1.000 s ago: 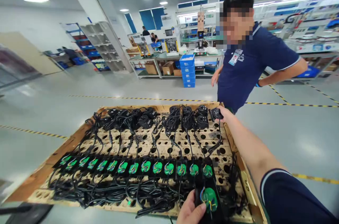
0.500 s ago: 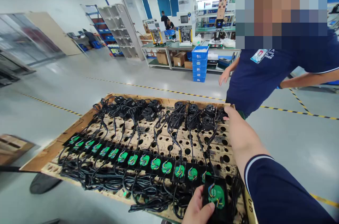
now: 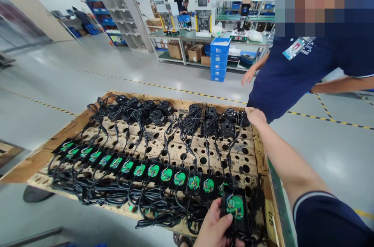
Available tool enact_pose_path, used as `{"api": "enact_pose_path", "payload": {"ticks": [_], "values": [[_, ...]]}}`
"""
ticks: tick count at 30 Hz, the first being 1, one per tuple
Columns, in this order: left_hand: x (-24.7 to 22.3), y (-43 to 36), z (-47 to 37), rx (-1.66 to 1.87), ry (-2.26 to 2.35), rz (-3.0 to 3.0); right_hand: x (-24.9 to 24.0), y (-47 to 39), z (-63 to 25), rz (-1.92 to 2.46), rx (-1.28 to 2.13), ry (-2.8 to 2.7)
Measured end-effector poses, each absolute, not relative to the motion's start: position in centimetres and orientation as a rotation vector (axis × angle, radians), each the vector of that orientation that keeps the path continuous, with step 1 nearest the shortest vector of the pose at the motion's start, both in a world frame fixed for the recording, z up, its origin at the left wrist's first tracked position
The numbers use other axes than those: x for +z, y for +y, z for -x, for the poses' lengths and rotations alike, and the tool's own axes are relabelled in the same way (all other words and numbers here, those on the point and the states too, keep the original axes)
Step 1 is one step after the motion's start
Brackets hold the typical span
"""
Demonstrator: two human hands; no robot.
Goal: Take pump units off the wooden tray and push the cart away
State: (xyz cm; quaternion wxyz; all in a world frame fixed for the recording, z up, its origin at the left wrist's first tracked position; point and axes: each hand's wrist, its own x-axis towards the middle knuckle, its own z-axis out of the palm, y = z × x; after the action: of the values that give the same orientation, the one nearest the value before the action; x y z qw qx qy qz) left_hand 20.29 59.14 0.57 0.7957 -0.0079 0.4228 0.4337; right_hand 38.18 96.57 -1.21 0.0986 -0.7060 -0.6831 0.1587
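Note:
My left hand [image 3: 215,225] grips a black case with a green circuit board [image 3: 235,206] at the near right of a wooden tray [image 3: 264,184]. My right hand [image 3: 255,116] is at the tray's far right corner, its fingers bent over the edge beside a black round unit [image 3: 244,117]; what they hold, if anything, is hidden. A row of similar black cases with green boards [image 3: 153,170] crosses the tray. Black round units [image 3: 157,117] lie along the far side, joined to the cases by cables. Bundled black cables [image 3: 96,190] lie along the near side.
A person in a dark blue shirt [image 3: 304,67] stands beyond the tray's right corner. Stacked blue bins [image 3: 219,60] stand on the floor before a workbench [image 3: 187,36] with machines. Two people are behind it. Grey shelves [image 3: 119,9] stand at the back left.
The view has shifted, so the tray's left side sits further left. My left hand still grips the case, and my right hand remains at the far right corner.

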Motion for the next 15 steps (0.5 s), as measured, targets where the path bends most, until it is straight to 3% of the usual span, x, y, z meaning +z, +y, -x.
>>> {"api": "enact_pose_path", "payload": {"ticks": [3,8,9,11,15], "values": [[1.1,60.1,-19.7,0.942,1.023,-0.024,-1.7,88.5,-40.5,2.117,0.579,-1.883],[2.0,61.6,-20.6,0.712,1.044,-0.233,-2.2,70.3,-40.0,1.728,2.002,-0.904],[2.1,61.8,-21.2,0.641,1.034,-0.270,-2.0,68.1,-39.4,1.595,2.154,-0.749],[1.9,62.3,-22.8,0.557,1.017,-0.326,-1.4,66.3,-38.7,1.466,2.159,-0.622],[0.4,64.1,-26.1,0.562,0.992,-0.344,-1.3,68.6,-40.2,1.687,1.618,-0.833]]}}
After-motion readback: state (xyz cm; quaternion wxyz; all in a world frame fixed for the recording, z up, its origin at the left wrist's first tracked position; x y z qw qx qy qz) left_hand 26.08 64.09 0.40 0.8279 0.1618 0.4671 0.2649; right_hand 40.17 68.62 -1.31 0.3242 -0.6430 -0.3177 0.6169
